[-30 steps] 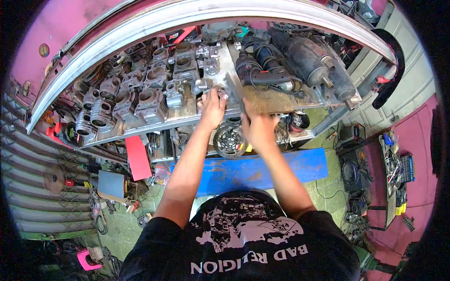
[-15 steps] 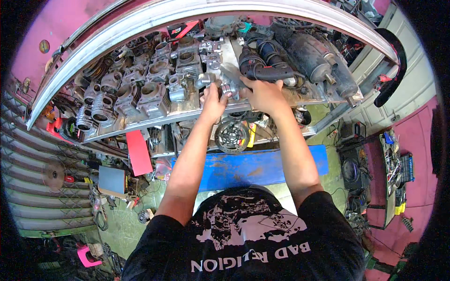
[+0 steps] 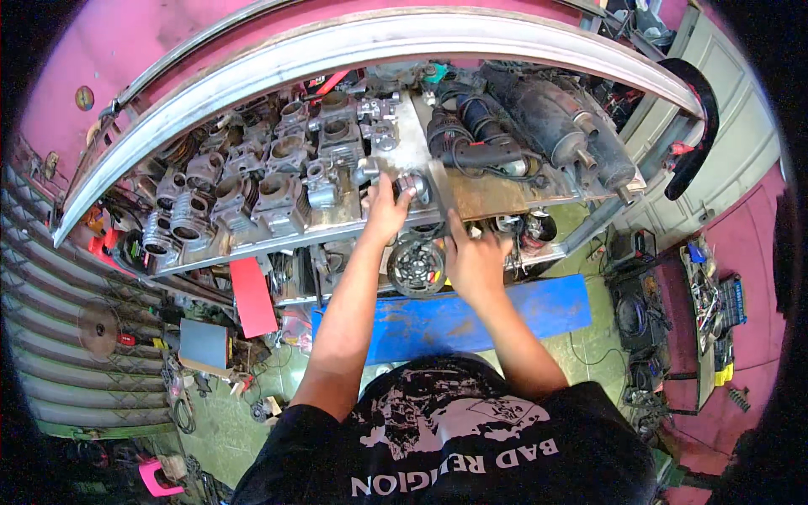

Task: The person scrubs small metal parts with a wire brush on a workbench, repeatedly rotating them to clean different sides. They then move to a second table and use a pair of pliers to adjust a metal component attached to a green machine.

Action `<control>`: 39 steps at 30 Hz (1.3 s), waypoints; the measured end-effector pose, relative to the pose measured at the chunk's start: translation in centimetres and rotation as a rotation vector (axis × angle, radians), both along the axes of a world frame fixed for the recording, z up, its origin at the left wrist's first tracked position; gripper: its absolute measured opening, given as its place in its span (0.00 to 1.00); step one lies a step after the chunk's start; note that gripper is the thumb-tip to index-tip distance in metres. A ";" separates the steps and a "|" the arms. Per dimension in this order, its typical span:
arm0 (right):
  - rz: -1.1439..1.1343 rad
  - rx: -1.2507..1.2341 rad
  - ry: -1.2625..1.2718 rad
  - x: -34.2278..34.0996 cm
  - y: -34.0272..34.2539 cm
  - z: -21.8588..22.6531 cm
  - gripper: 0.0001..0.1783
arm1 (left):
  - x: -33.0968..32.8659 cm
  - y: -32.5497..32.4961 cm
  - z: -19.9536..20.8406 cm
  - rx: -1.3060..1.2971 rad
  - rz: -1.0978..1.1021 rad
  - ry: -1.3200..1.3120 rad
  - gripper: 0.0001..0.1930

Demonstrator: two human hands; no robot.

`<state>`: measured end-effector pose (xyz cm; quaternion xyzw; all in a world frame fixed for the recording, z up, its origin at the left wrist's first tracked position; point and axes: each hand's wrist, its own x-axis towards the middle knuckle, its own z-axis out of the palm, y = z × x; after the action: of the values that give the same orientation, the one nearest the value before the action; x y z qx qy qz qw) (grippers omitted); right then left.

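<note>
At the front edge of the metal workbench (image 3: 244, 240), my left hand (image 3: 386, 209) is closed round a small silver metal engine part (image 3: 413, 184) and steadies it at the bench top. My right hand (image 3: 476, 259) grips a flat file (image 3: 441, 187), its index finger stretched along the tool; the handle is hidden in the palm. The grey blade runs away from me, close along the right side of the part. Whether the two touch I cannot tell. Beyond the file lies a black power drill (image 3: 471, 153).
Several engine cylinders (image 3: 282, 202) crowd the bench's left half. Dark exhaust mufflers (image 3: 551, 126) lie at the right. Below the bench edge sit a round metal disc (image 3: 417, 268) and a blue stained board (image 3: 421, 324). A pale curved rail (image 3: 370, 40) spans the far side.
My right hand has drawn the file back toward me, from over the bench to below its front edge. My left hand keeps its hold on the metal part. The whole view has shifted slightly.
</note>
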<state>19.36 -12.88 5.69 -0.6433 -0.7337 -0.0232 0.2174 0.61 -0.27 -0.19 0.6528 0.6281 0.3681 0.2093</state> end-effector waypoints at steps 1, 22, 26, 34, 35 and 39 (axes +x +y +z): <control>0.008 0.074 0.029 0.2 -0.8 -0.6 0.29 | -0.2 0.2 -0.8 0.049 0.028 0.030 0.42; 0.014 0.119 0.316 4.2 -1.4 1.1 0.31 | 3.6 -0.5 3.2 0.341 0.091 0.166 0.36; 0.057 0.116 0.243 2.2 2.4 2.8 0.29 | 3.9 -0.3 1.9 0.333 0.114 0.051 0.40; 0.013 0.018 0.229 2.3 4.7 -0.1 0.27 | 5.3 -1.4 0.9 0.312 0.051 0.033 0.29; 0.096 0.262 0.282 3.0 4.1 -1.6 0.28 | 5.1 -1.5 0.9 0.321 0.051 0.072 0.29; 0.108 0.013 0.238 3.3 1.4 1.4 0.29 | 3.5 -0.8 -0.8 0.299 0.043 0.016 0.30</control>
<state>22.70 -11.52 7.12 -0.5997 -0.7361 0.0601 0.3080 4.09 -1.10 -1.02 0.6661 0.5816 0.4569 0.0969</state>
